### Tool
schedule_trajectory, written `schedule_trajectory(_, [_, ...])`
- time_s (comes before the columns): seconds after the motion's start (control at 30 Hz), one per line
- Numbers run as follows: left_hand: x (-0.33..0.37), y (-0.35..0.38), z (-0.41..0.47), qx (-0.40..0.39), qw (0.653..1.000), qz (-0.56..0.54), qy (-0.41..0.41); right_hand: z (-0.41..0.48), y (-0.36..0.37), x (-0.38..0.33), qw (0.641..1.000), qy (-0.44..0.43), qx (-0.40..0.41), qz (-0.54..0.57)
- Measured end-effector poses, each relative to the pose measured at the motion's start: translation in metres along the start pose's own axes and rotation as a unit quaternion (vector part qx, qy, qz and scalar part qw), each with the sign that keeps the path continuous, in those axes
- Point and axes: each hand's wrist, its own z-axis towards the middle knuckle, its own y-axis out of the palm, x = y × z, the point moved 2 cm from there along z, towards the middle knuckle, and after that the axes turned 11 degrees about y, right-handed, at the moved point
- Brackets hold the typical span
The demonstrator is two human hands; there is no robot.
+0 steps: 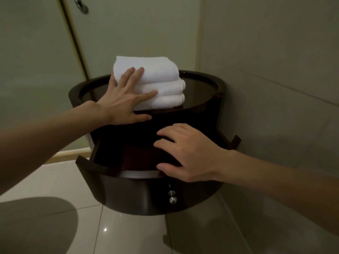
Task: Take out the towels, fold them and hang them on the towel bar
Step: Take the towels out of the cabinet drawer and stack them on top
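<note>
The right hand [189,154] lies loose across the front rim of the open drawer [128,195], its grip released, likely steadying the drawer or about to push it. The left hand [122,101], fingers spread and grasping nothing, presses the side of the folded white towels [157,76] stacked on the cabinet's worktop [200,88], probably to gather them.

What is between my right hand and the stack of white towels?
In the head view, only the dark front rim of the cabinet and the shadowed mouth of the open drawer separate the right hand from the towels.
</note>
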Motion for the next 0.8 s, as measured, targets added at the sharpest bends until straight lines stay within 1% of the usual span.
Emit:
schedule_trajectory(0.17, [-0.003, -0.001, 0.0, 0.01, 1.0, -0.005, 0.009, 0.01, 0.005, 0.009, 1.0, -0.006, 0.026, -0.007])
schedule_trajectory(0.37, [-0.007, -0.003, 0.001, 0.015, 1.0, 0.006, 0.021, 0.027, 0.014, 0.02, 0.995, -0.075, 0.052, -0.036])
schedule_trajectory(0.5, [-0.008, -0.003, 0.001, 0.017, 1.0, 0.007, 0.025, 0.041, 0.021, 0.028, 0.993, -0.089, 0.054, -0.052])
schedule_trajectory(0.6, [-0.009, -0.003, 0.0, 0.017, 0.999, 0.007, 0.027, 0.051, 0.024, 0.036, 0.995, -0.068, 0.037, -0.067])
schedule_trajectory(0.8, [-0.009, -0.002, 0.002, 0.026, 0.999, 0.003, 0.031, 0.067, 0.031, 0.048, 0.996, 0.024, -0.002, -0.084])
